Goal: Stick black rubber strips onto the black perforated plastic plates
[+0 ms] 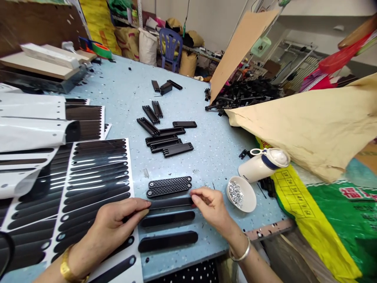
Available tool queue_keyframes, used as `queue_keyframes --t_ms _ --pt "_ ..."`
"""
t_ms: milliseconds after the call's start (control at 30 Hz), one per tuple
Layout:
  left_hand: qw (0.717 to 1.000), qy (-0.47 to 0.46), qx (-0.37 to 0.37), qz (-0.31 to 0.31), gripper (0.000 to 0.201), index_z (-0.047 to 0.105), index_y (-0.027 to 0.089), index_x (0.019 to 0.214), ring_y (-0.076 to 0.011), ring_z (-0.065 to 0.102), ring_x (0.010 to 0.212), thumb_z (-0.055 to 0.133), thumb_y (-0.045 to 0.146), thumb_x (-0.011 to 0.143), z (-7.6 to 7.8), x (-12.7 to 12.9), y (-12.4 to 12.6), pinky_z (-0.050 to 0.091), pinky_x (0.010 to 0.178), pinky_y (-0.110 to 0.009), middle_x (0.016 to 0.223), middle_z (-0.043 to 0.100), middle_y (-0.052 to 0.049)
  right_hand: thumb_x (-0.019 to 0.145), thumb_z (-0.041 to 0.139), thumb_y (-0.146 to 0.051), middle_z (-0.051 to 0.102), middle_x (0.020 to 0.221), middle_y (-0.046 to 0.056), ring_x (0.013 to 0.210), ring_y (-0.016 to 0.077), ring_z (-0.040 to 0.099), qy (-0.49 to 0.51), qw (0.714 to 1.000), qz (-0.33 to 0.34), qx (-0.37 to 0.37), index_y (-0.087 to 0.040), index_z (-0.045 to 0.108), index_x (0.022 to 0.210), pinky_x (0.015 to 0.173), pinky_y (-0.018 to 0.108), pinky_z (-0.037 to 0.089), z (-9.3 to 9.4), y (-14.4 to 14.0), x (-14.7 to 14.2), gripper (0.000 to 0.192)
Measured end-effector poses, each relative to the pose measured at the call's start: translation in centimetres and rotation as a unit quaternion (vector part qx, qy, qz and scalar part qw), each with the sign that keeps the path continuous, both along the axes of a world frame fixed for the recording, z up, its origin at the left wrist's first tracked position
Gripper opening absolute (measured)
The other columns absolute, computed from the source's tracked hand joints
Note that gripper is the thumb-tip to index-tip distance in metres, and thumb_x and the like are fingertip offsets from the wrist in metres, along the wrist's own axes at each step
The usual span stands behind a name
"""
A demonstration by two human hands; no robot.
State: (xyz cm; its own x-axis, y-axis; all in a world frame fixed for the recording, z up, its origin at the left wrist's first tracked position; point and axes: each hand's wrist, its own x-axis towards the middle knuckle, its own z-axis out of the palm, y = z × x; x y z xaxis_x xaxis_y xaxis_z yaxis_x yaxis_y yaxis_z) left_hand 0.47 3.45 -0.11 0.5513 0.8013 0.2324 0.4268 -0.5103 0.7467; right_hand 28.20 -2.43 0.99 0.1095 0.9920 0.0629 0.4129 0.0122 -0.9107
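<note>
A long black strip (171,203) with rounded ends stretches between my hands, just above or on the table. Thumb and finger of my left hand (118,220) pinch its left end. At its right end, my right hand (212,206) pinches it the same way. Nearer to me lie two smooth black strips, one (167,219) above the other (167,241). Just beyond my fingers, two black bars (170,185) with a textured surface and small metal rings at their ends lie side by side. Whether the held strip rests on another piece is hidden.
Sheets of black strips (98,169) cover the left side. Stacked black plastic bars (176,149) lie farther back. At right stand a white bowl (249,196) of small metal pieces and a white bottle (253,169). Behind them are brown paper (309,125) and a heap of black parts (250,92).
</note>
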Motion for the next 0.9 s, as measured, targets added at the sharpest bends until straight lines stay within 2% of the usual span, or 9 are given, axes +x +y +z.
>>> queue_keyframes --t_ms 167,433,600,700,900 --pt "1.000 -0.015 0.013 -0.003 0.016 0.072 0.026 0.097 -0.0163 0.074 0.078 0.063 0.030 0.086 0.3 0.1 0.1 0.060 0.074 -0.021 0.091 0.078 0.002 0.074 0.064 -0.016 0.070 0.084 0.006 0.062 0.0140 0.062 0.002 0.998 0.045 0.033 -0.019 0.075 0.098 0.054 0.026 0.052 0.2 -0.3 0.8 0.026" --pt "1.000 -0.001 -0.001 0.005 0.015 0.072 0.029 0.096 -0.0153 0.074 0.080 0.066 0.031 0.083 -0.2 -0.1 0.2 0.060 0.077 -0.020 0.092 0.077 0.004 0.072 0.070 -0.014 0.072 0.077 0.006 0.062 0.0152 0.063 -0.006 0.998 0.041 0.039 -0.019 0.076 0.097 0.053 0.027 0.054 -0.3 -0.3 0.7 0.027" --pt "1.000 0.004 -0.012 0.014 0.017 0.072 0.029 0.098 -0.0158 0.074 0.084 0.069 0.031 0.082 -0.9 -0.4 0.2 0.059 0.081 -0.021 0.095 0.077 0.005 0.078 0.069 -0.016 0.077 0.089 0.005 0.081 0.0186 0.071 0.001 0.995 0.051 0.090 -0.024 0.075 0.099 0.073 0.034 0.060 -0.8 -0.5 0.6 0.024" --pt "1.000 -0.001 -0.014 0.011 0.017 0.073 0.029 0.098 -0.0158 0.074 0.084 0.069 0.031 0.081 -1.1 -0.5 0.2 0.060 0.082 -0.022 0.095 0.077 0.005 0.082 0.066 -0.016 0.077 0.093 0.005 0.085 0.0192 0.072 -0.029 0.990 0.055 0.128 -0.025 0.074 0.104 0.077 0.037 0.060 -1.0 -0.8 0.5 0.025" --pt "1.000 -0.009 -0.024 0.016 0.016 0.074 0.029 0.096 -0.0167 0.074 0.082 0.068 0.031 0.082 -0.7 -0.4 0.2 0.061 0.081 -0.024 0.094 0.078 0.004 0.088 0.057 -0.011 0.075 0.101 0.009 0.088 0.0214 0.072 -0.133 0.970 0.071 0.191 -0.021 0.069 0.115 0.075 0.039 0.060 -1.3 -1.3 0.2 0.031"
